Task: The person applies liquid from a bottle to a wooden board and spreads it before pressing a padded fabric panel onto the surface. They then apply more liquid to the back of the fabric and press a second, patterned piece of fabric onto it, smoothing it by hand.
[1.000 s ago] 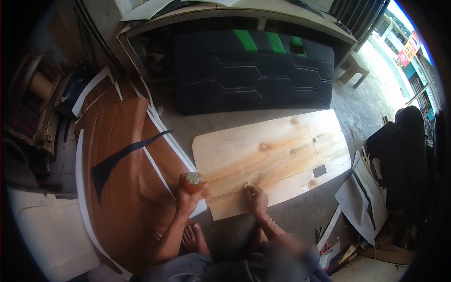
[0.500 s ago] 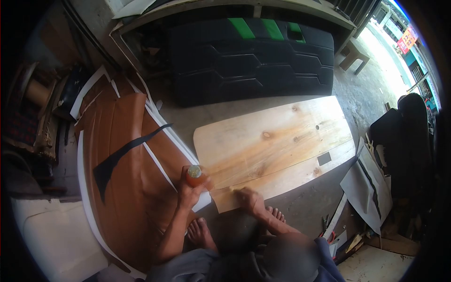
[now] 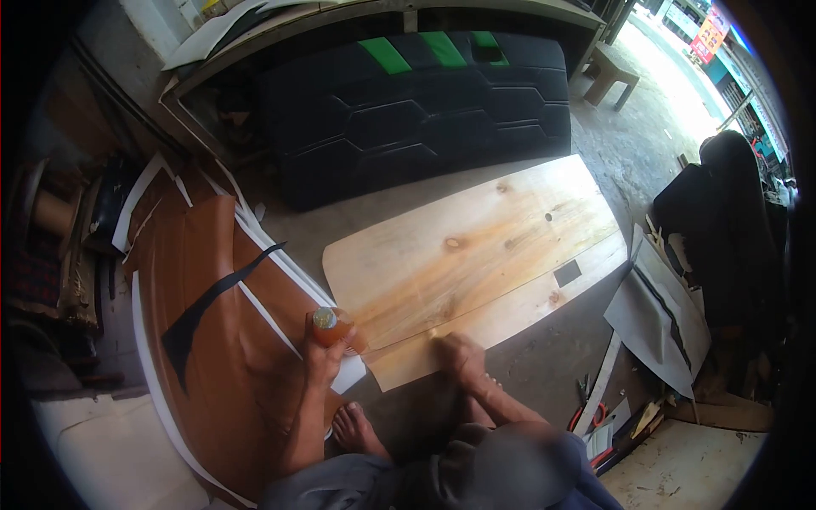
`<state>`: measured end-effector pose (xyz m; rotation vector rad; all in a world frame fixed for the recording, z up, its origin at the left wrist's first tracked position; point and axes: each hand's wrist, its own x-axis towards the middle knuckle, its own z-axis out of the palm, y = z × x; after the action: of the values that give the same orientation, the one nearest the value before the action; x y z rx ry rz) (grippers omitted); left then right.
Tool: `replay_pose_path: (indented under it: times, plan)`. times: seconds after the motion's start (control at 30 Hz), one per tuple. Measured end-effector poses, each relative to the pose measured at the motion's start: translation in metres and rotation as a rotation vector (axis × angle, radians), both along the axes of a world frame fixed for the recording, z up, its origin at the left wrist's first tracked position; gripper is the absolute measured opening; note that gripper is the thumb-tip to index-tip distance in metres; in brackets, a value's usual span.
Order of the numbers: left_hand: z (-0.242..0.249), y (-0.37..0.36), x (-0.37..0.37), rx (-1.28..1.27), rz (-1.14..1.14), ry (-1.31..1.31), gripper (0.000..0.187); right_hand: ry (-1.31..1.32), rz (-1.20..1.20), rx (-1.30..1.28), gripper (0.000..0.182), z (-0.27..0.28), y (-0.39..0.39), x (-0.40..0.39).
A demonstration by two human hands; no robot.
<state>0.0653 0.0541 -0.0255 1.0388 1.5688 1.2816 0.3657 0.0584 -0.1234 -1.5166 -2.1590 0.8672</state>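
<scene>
My left hand point(image 3: 321, 355) is wrapped round a bottle of orange liquid point(image 3: 343, 330) beside the near left end of a plywood board point(image 3: 425, 255). The bottle is tilted, with a pale round end toward me. Over the board's near edge, my right hand point(image 3: 464, 359) is closed on a small yellowish piece point(image 3: 436, 334) that meets the wood; the fingers hide most of it. Wet-looking, darker streaks run along the board, which has a square cut-out and a round hole toward its right end.
Brown stitched upholstery point(image 3: 200, 297) with white edging lies to the left, a black strip point(image 3: 204, 306) across it. Behind the board stands a black padded panel point(image 3: 416, 119) with green stripes. To the right are grey sheets point(image 3: 659, 319), red-handled pliers point(image 3: 586, 408) and a stool point(image 3: 610, 75).
The camera view has turned slightly, so the scene sits further left. My right hand has slid rightward along the board's near edge. The bottle in my left hand leans more toward the board.
</scene>
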Motion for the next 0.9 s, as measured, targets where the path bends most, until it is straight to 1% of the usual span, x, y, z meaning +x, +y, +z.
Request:
replay_pose_path:
  times: [0.03,0.1,0.17,0.2,0.27,0.3,0.37,0.4,0.43,0.47,0.5,0.53,0.57,0.6,0.67,0.7,0.77,0.8,0.83,0.87,0.9]
  plan:
    - [0.002,0.003,0.001,-0.023,0.000,-0.016,0.040,-0.381,-0.138,0.140,0.042,-0.029,-0.066,0.017]
    - [0.001,0.009,-0.001,0.008,-0.015,-0.029,0.040,-0.735,-0.288,0.215,0.045,-0.010,-0.099,0.021]
    - [-0.003,0.012,-0.006,0.037,-0.042,-0.055,0.040,-0.346,-0.299,0.023,0.034,-0.025,-0.062,0.025]
    - [-0.003,0.005,-0.004,0.023,-0.038,-0.053,0.040,0.012,-0.299,-0.121,0.034,0.010,0.000,0.019]
    - [-0.001,0.005,-0.002,-0.045,0.002,-0.070,0.040,-0.152,-0.569,0.157,0.016,0.025,0.042,0.050]
    - [-0.001,0.005,0.001,-0.046,-0.009,-0.073,0.040,-0.156,-0.580,0.156,0.016,0.023,0.036,0.050]
    - [0.000,0.007,0.005,-0.011,-0.014,-0.043,0.040,-0.075,-0.281,0.188,0.015,0.010,0.012,0.039]
    - [0.002,0.011,0.007,-0.006,-0.012,-0.052,0.040,0.033,-0.038,-0.071,0.034,0.001,-0.020,0.027]
    - [0.005,0.013,0.009,-0.008,-0.028,0.002,0.039,-0.250,-0.202,-0.372,0.067,0.006,-0.054,0.020]
    - [0.008,0.017,0.008,-0.004,-0.050,0.063,0.039,-0.594,-0.275,-0.692,0.102,0.014,-0.088,0.013]
    - [0.006,0.020,0.004,0.005,-0.060,0.070,0.039,-0.603,-0.406,-0.554,0.087,0.006,-0.093,0.008]
    - [0.000,0.019,0.000,0.009,-0.070,0.040,0.039,-0.440,-0.434,-0.417,0.070,-0.006,-0.079,0.019]
    - [-0.005,0.015,-0.001,0.004,-0.069,0.007,0.039,-0.282,-0.434,-0.283,0.054,-0.007,-0.060,0.027]
    - [-0.004,0.007,0.000,-0.013,-0.063,0.007,0.039,0.038,-0.336,-0.166,0.038,0.025,-0.002,0.045]
    - [0.001,0.006,0.002,-0.023,-0.035,-0.071,0.040,-0.149,-0.639,0.155,0.021,0.030,0.033,0.083]
    - [-0.001,0.004,0.004,-0.027,-0.041,-0.074,0.040,-0.154,-0.645,0.152,0.021,0.028,0.025,0.082]
    - [-0.005,0.006,0.004,-0.006,-0.042,-0.061,0.042,-0.099,-0.412,0.216,0.016,0.017,0.000,0.063]
    - [-0.003,0.007,0.007,-0.002,-0.034,-0.065,0.042,0.048,-0.198,0.174,0.019,0.004,-0.027,0.045]
    - [0.002,0.006,0.013,-0.019,-0.043,0.036,0.042,-0.258,-0.300,0.016,0.041,0.003,-0.075,0.024]
    - [0.008,0.010,0.017,-0.026,-0.059,0.144,0.043,-0.557,-0.409,-0.135,0.063,0.015,-0.102,0.008]
    - [0.015,0.015,0.021,-0.005,-0.063,0.150,0.043,-0.571,-0.395,-0.078,0.056,0.018,-0.096,0.007]
